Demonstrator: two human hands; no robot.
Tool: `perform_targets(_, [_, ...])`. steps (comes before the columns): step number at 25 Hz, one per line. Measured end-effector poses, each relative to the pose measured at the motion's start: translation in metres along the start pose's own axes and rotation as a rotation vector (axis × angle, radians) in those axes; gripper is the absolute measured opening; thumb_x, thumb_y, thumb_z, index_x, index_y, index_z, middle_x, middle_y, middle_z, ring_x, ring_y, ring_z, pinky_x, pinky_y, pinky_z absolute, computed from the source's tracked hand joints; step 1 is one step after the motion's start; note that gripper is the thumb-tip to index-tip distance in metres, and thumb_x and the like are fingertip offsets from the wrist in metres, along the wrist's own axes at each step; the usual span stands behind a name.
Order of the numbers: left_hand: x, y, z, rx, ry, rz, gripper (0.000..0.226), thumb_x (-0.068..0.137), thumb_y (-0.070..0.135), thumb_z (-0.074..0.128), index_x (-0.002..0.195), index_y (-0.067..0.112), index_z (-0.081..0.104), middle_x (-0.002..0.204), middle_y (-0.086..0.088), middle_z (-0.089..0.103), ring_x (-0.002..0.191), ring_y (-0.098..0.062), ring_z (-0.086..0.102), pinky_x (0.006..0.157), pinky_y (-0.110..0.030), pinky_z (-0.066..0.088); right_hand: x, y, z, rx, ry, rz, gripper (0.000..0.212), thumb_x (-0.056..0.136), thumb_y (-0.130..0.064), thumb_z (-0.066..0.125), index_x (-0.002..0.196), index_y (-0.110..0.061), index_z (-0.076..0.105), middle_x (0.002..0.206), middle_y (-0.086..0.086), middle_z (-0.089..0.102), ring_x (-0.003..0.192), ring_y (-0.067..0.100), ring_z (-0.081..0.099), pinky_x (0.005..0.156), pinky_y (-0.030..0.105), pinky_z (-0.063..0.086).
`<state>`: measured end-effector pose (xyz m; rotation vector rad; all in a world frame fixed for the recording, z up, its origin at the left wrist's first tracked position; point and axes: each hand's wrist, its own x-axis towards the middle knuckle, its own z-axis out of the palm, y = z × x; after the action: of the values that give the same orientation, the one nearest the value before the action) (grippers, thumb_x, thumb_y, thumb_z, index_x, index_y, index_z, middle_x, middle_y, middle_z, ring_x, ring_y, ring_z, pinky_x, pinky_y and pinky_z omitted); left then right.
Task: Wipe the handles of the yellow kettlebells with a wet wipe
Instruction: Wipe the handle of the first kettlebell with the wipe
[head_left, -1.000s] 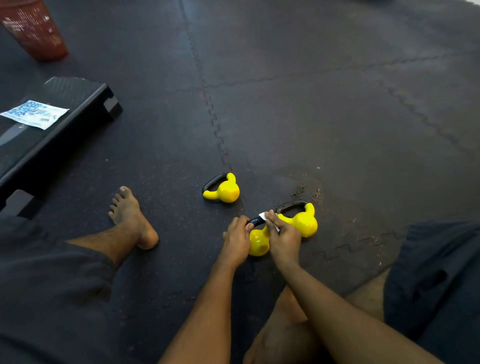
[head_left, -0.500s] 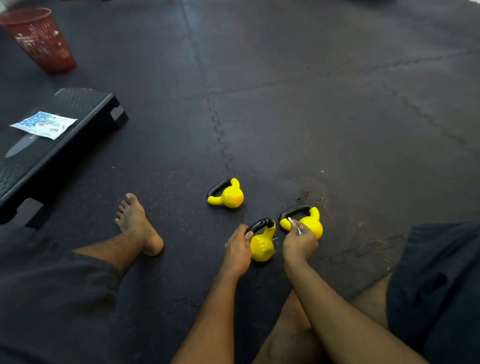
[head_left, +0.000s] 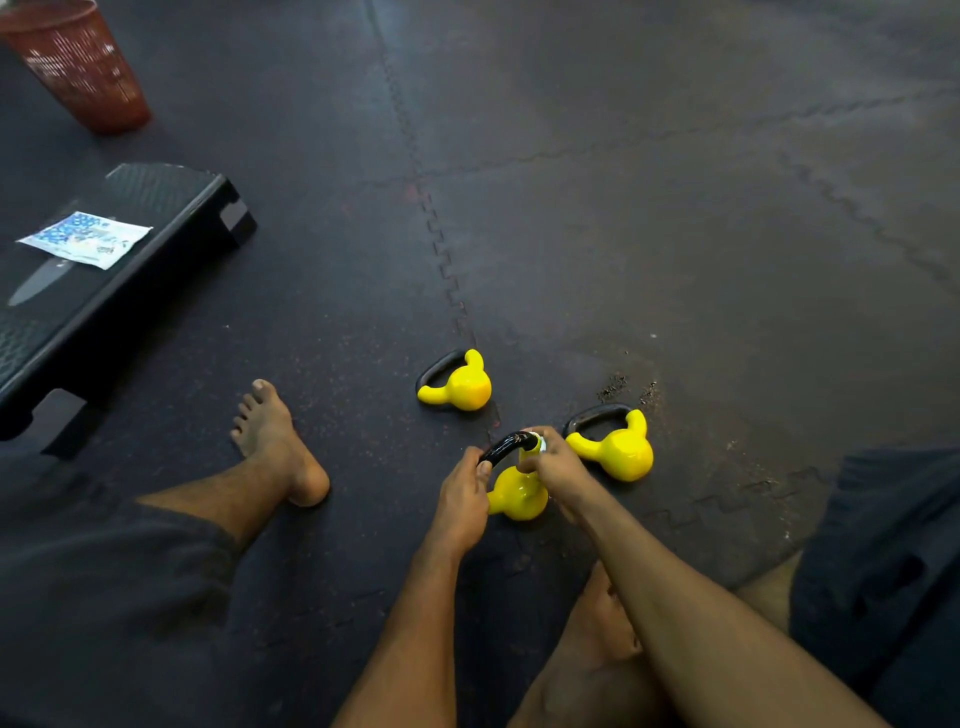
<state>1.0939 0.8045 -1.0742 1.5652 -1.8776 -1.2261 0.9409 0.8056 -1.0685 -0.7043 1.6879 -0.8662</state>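
Seated on mat (head_left: 675, 234). Near kettlebell (head_left: 517, 499) at 6 o'clock, upright. Left hand (head_left: 460, 501) curled round handle (head_left: 506, 447), left end. Right hand (head_left: 556, 465) pinches wipe (head_left: 540, 444) against right end. Far kettlebell (head_left: 462, 387) at its 11 o'clock, right kettlebell (head_left: 618, 449) at 2.

Printed packet (head_left: 85, 240) — its blue print unreadable.

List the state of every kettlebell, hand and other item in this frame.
Near kettlebell: handle up, held by both hands.
Far kettlebell: on its side, untouched.
Right kettlebell: on its side, untouched.
Left hand: grips handle.
Right hand: pinches wipe.
Wipe: against handle, mostly hidden.
Packet: flat on the step.
Basket: upright.
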Motion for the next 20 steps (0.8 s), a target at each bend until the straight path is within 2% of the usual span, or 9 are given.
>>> perform_targets(3, [0.001,0.002,0.004,0.024,0.008,-0.011,0.015,0.104,0.023,0.036,0.092,0.020,0.045,0.076,0.001,0.049,0.068,-0.011,0.046,0.054,-0.028,0.032,-0.006,0.003,0.011,-0.041,0.072,-0.037,0.050,0.078,0.005,0.063,0.121,-0.013,0.048,0.105,0.005,0.054,0.102,0.018,0.048,0.071,0.023,0.039])
perform_targets(5, [0.004,0.003,0.007,0.024,0.010,-0.002,0.016,0.103,0.023,0.037,0.091,0.018,0.046,0.079,-0.002,0.052,0.071,-0.015,0.048,0.055,-0.029,0.033,-0.015,0.015,0.024,-0.085,0.136,-0.104,0.083,0.071,-0.001,0.073,0.142,-0.009,0.029,0.132,0.006,0.037,0.123,0.014,0.034,0.098,0.022,0.032])
perform_targets(7, [0.004,0.006,0.005,0.009,-0.003,-0.015,0.017,0.104,0.023,0.037,0.093,0.015,0.047,0.080,-0.004,0.053,0.072,-0.017,0.049,0.057,-0.029,0.034,-0.021,0.025,0.033,-0.101,0.122,-0.120,0.107,0.067,-0.009,0.077,0.151,-0.007,0.011,0.148,0.008,0.020,0.140,0.017,0.018,0.116,0.029,0.019])
perform_targets(9, [0.003,0.006,0.002,0.010,-0.009,-0.008,0.017,0.104,0.023,0.037,0.094,0.013,0.048,0.079,-0.004,0.052,0.072,-0.017,0.049,0.057,-0.028,0.034,-0.015,0.026,0.031,-0.069,0.122,-0.110,0.100,0.068,-0.002,0.076,0.149,-0.007,0.018,0.148,0.011,0.025,0.140,0.023,0.024,0.113,0.031,0.026])
perform_targets(11, [0.001,0.007,0.000,0.029,-0.017,0.013,0.016,0.104,0.022,0.038,0.096,0.013,0.048,0.079,-0.003,0.051,0.072,-0.018,0.048,0.055,-0.026,0.031,-0.007,0.019,0.020,0.000,0.100,-0.065,0.077,0.070,0.005,0.070,0.137,-0.011,0.035,0.129,0.012,0.045,0.122,0.025,0.044,0.091,0.030,0.041])
perform_targets(13, [-0.002,0.006,0.000,0.045,-0.030,0.024,0.015,0.104,0.022,0.038,0.097,0.013,0.048,0.080,-0.002,0.051,0.072,-0.017,0.047,0.053,-0.027,0.029,0.001,0.011,0.009,0.047,0.035,0.014,0.057,0.071,0.006,0.064,0.121,-0.016,0.046,0.105,0.008,0.054,0.103,0.022,0.049,0.075,0.030,0.041])
perform_targets(15, [-0.004,0.004,0.000,0.046,-0.031,0.026,0.016,0.104,0.022,0.037,0.099,0.012,0.048,0.081,-0.003,0.051,0.073,-0.017,0.048,0.055,-0.025,0.031,0.003,0.010,0.006,0.063,0.010,0.025,0.047,0.064,-0.004,0.064,0.107,-0.019,0.051,0.094,0.004,0.055,0.098,0.022,0.050,0.074,0.030,0.040])
perform_targets(17, [-0.004,0.005,0.000,0.054,-0.019,0.024,0.016,0.104,0.022,0.037,0.099,0.012,0.048,0.082,-0.003,0.052,0.074,-0.017,0.049,0.055,-0.024,0.032,-0.002,0.012,0.015,0.076,0.056,-0.028,0.063,0.052,-0.018,0.067,0.112,-0.021,0.049,0.107,0.005,0.055,0.106,0.022,0.051,0.085,0.032,0.044])
perform_targets(20, [-0.001,0.009,0.000,0.056,-0.015,0.023,0.015,0.103,0.021,0.039,0.099,0.011,0.049,0.083,-0.004,0.052,0.074,-0.016,0.048,0.054,-0.019,0.031,-0.016,0.022,0.034,0.005,0.110,-0.124,0.106,0.050,-0.021,0.071,0.144,-0.014,0.023,0.135,-0.001,0.026,0.127,0.013,0.031,0.111,0.029,0.030])
